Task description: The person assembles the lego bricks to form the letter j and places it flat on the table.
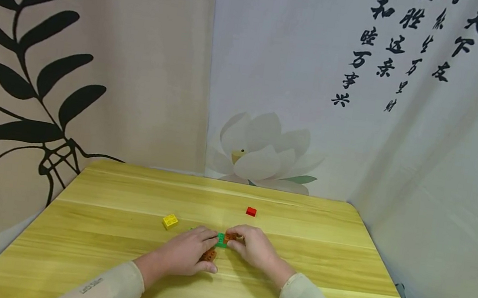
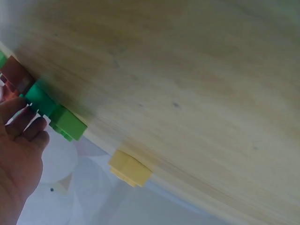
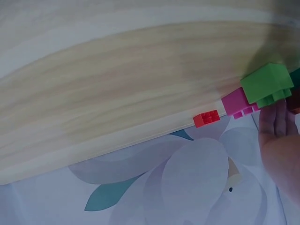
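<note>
Toy building bricks are gathered between my two hands on the table. My left hand (image 1: pixel 186 252) holds the near side of the cluster, with a brown brick (image 1: pixel 209 255) showing between its thumb and fingers. A green brick (image 1: pixel 221 240) lies in the gap between the hands. With thumb and fingertips, my right hand (image 1: pixel 255 247) pinches another brown brick (image 1: pixel 231 237) beside the green one. In the left wrist view, dark green (image 2: pixel 39 99) and light green bricks (image 2: pixel 69 123) line up past the left fingers. A light green brick (image 3: pixel 268 83) and a pink brick (image 3: pixel 240 101) sit by the right fingers.
A yellow brick (image 1: pixel 170 221) lies apart, beyond the left hand. Farther back on the wooden table (image 1: pixel 301 227) is a small red brick (image 1: pixel 251 211). Printed curtains (image 1: pixel 285 74) hang behind the table's far edge.
</note>
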{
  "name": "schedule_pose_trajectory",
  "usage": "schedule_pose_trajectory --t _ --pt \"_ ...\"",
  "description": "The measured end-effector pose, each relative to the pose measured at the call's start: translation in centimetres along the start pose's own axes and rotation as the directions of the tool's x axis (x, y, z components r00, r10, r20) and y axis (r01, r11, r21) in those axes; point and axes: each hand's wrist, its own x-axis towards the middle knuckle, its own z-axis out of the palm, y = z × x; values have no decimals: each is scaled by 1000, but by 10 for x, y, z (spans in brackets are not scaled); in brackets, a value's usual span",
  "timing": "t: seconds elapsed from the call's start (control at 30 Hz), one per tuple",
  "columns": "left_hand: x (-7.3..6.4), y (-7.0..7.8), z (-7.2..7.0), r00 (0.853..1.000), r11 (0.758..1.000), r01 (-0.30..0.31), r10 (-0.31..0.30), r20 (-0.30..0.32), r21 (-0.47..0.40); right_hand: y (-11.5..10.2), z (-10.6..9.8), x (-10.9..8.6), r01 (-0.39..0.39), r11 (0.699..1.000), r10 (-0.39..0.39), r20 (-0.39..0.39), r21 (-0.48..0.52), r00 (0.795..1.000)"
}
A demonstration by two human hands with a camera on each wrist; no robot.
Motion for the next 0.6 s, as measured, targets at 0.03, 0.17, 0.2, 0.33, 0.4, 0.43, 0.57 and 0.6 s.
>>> schedule_pose_trajectory --t 0.03,0.17,0.2,0.33,0.4,0.43,0.57,0.6 --pt "0 0 0 1000 1000 1 -1 -1 -2 0 0 0 -3 1000 3 1 9 1000" --pt "0 0 1 1000 1000 0 0 -9 -14 -2 1 3 -26 999 27 -9 47 1000" --pt "0 0 1 1000 1000 -1 0 -10 -18 -3 1 4 -38 997 39 -11 62 999" --pt "0 0 0 1000 1000 -5 4 -18 -27 -4 1 8 -112 980 114 -2 164 993" --pt "0 0 0 1000 1000 -2 1 -14 -27 -3 0 10 -160 961 160 20 227 987" --pt "0 0 -1 1000 1000 0 -1 -12 -29 -3 0 11 -186 947 183 37 260 982" --pt "-1 1 0 1000 999 9 -9 7 -31 0 -4 13 -257 913 236 103 318 966" --pt "-1 0 0 1000 999 8 -7 5 -32 0 -5 13 -269 907 244 117 324 963"
